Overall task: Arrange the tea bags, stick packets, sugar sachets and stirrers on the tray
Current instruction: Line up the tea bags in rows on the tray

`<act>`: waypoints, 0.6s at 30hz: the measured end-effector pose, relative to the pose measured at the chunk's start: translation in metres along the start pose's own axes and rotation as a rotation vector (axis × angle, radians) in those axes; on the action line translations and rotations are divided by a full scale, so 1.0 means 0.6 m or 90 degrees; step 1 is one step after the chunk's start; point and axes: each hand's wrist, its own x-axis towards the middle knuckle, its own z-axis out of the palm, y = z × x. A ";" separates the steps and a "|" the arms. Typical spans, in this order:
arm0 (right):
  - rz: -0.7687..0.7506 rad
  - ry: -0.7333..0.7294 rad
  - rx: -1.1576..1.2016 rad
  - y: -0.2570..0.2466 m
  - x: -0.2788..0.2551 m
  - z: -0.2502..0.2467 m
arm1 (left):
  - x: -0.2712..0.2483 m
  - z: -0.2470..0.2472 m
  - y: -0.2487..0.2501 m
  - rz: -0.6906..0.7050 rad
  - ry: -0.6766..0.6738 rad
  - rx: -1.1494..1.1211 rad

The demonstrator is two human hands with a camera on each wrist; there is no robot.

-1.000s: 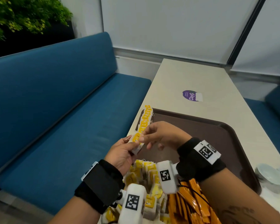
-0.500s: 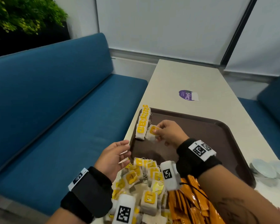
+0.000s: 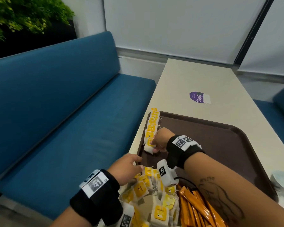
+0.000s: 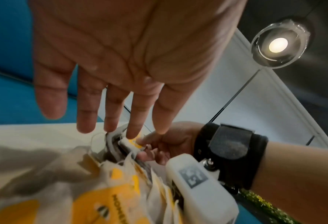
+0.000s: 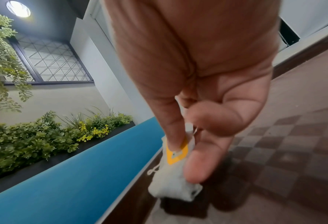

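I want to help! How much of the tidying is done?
Just started. A row of tea bags lines the tray along its left edge. The right hand is placing another tea bag at the near end; the left hand reaches, open, toward the loose tea bags. That pile and the orange packets remain. No stirrers in view.

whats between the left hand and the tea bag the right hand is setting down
In the head view, only a bare strip of the brown tray separates the left hand from the tea bag that the right hand pinches.
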 end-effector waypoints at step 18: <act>-0.179 0.092 0.106 0.031 -0.132 -0.054 | -0.025 -0.018 0.005 0.023 -0.039 0.058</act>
